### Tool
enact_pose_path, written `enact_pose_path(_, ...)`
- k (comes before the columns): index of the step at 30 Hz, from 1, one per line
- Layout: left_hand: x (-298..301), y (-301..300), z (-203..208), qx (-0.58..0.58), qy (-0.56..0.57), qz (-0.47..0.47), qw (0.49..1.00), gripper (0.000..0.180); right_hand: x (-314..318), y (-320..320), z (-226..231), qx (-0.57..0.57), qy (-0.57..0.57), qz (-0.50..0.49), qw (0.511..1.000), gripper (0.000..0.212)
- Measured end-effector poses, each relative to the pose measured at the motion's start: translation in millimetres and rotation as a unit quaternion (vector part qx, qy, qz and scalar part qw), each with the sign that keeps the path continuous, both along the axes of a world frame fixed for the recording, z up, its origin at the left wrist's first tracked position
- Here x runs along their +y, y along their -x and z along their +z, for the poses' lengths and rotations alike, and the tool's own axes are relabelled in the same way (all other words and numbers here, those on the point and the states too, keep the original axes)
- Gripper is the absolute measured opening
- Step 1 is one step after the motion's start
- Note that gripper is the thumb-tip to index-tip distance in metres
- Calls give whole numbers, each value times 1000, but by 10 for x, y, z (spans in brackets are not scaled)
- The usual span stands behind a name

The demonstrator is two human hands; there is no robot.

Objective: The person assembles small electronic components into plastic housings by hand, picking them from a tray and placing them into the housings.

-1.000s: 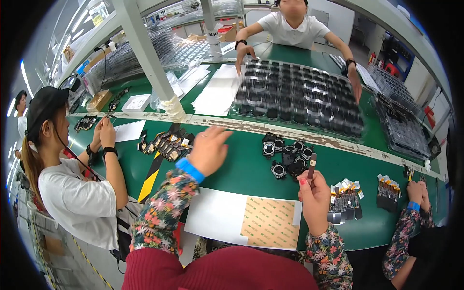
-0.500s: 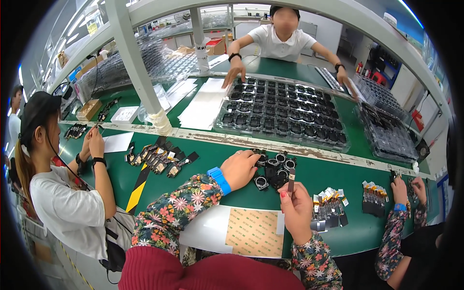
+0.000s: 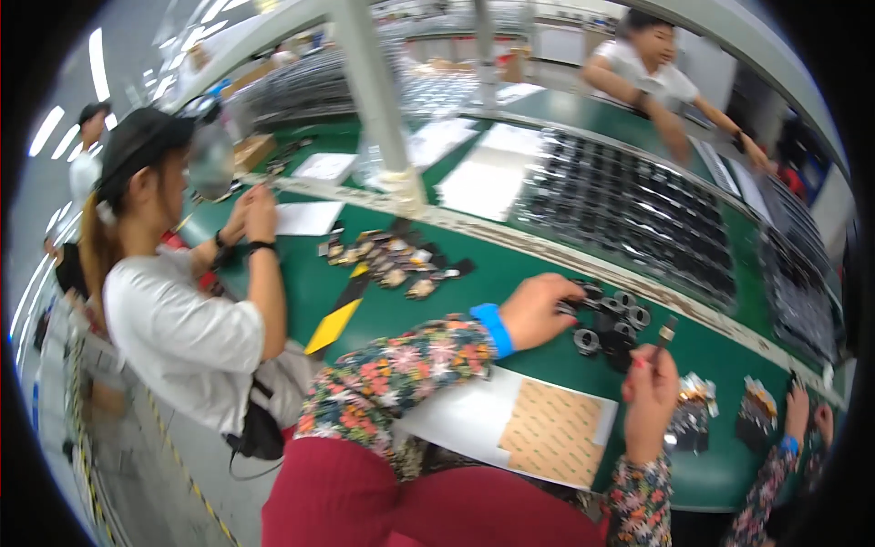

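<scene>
My left hand (image 3: 538, 312), with a blue band at the wrist, is at the left edge of a pile of small black housings with silvery rings (image 3: 620, 321). Its thumb and index finger close around a small black part (image 3: 567, 307); the picture is blurred there. Just right of the pile, my right hand (image 3: 651, 387) is raised above the table. Pinched upright between its thumb and fingers is a narrow dark strip with a silvery end (image 3: 669, 328). A tan adhesive sheet (image 3: 554, 430) on white backing lies between my forearms.
Left is a heap of small electronic parts (image 3: 392, 260) near a person in white (image 3: 196, 337). A clear tray of black parts (image 3: 629, 214) lies beyond the ledge. Small parts with flex cables (image 3: 690, 419) are right, near another person's hands (image 3: 797, 410).
The view has swung left, so the table appears further right. My left finger and thumb have closed at the pile's edge. My right hand still holds the strip. The person opposite has shifted their arms rightward.
</scene>
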State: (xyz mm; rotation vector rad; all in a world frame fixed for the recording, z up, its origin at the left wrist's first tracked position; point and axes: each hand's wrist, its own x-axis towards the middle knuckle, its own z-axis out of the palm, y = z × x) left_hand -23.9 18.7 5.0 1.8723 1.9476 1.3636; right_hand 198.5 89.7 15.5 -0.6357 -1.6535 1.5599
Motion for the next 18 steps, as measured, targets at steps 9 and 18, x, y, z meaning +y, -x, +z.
enact_pose_path(9, -244, -149, -151, -360, 161, -176, 902, 18, 28, 19, -154, -23, -4, 8, 1000, 12)
enact_pose_path(18, -44, -187, -394, -404, 131, -275, 863, 16, -365, -10, 251, -199, -222, 227, 927, 12)
